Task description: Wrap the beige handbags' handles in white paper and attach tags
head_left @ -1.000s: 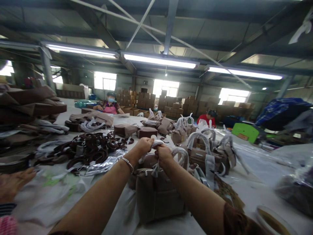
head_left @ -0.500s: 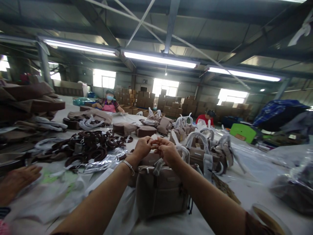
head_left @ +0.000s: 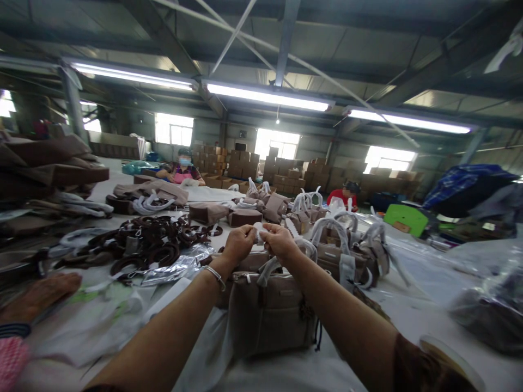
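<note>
Between my hands is a small white piece (head_left: 258, 231), thin and slightly see-through; its exact kind is too small to make out. My left hand (head_left: 238, 243) pinches its left side, and my right hand (head_left: 281, 243) pinches the right side, both with closed fingers. Just below them a taupe handbag (head_left: 267, 316) stands upright on the table, with a zip along its top and dark cords hanging at its right side. White wrapping covers the bag's handle (head_left: 269, 268), which is partly hidden behind my right wrist.
Wrapped-handle bags (head_left: 333, 256) stand behind and to the right. Dark brown straps (head_left: 151, 242) lie heaped at left, beside clear plastic packaging (head_left: 180, 267). A co-worker's hand (head_left: 44, 294) reaches in from the left. A tape-like roll (head_left: 449, 356) sits at lower right.
My fingers have shifted from being bunched together to pinching the white piece from both sides, so more of it shows. The co-worker's hand at left has moved further in.
</note>
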{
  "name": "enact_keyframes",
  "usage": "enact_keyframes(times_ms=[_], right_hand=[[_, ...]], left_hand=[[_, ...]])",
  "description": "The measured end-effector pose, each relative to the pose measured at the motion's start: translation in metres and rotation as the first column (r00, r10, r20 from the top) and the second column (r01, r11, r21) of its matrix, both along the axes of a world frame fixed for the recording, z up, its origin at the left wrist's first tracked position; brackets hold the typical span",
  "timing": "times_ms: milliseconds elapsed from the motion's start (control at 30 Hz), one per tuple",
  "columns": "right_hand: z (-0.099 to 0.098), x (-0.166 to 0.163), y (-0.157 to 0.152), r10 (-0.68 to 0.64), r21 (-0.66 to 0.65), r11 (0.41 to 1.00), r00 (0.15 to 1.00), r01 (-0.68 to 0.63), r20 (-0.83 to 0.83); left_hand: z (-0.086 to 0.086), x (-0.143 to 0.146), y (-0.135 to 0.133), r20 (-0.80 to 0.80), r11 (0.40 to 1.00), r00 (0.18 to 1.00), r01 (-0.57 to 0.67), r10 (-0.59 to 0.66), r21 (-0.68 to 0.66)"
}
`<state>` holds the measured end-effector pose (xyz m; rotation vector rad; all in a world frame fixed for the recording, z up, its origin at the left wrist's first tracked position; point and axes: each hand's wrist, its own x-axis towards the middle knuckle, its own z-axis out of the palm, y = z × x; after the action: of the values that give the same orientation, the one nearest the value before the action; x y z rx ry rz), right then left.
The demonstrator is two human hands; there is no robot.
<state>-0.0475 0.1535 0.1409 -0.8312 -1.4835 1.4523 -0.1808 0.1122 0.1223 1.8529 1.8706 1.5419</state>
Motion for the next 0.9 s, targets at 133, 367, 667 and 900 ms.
enact_keyframes(times_ms=[133,367,667,900], right_hand=[[0.002,-0.002,-0.001,0.046,-0.034,0.998,0.999,-0.046,-0.014],[-0.003,-0.003,0.001,0.056,-0.003,0.998,0.998,-0.056,-0.024],[-0.014,-0.008,0.009,-0.006,0.166,0.986,1.000,0.007,-0.005],[-0.018,-0.009,0.011,-0.059,0.308,0.950,0.998,0.044,0.039]], left_hand=[[-0.001,-0.001,-0.002,0.011,1.000,1.000,0.019,-0.019,0.019],[-0.003,-0.003,-0.003,0.042,1.000,0.999,0.010,-0.011,0.020],[-0.002,0.000,-0.003,0.104,0.999,0.994,-0.036,0.034,0.013],[-0.004,-0.001,-0.001,0.166,0.999,0.986,-0.034,0.028,0.036]])
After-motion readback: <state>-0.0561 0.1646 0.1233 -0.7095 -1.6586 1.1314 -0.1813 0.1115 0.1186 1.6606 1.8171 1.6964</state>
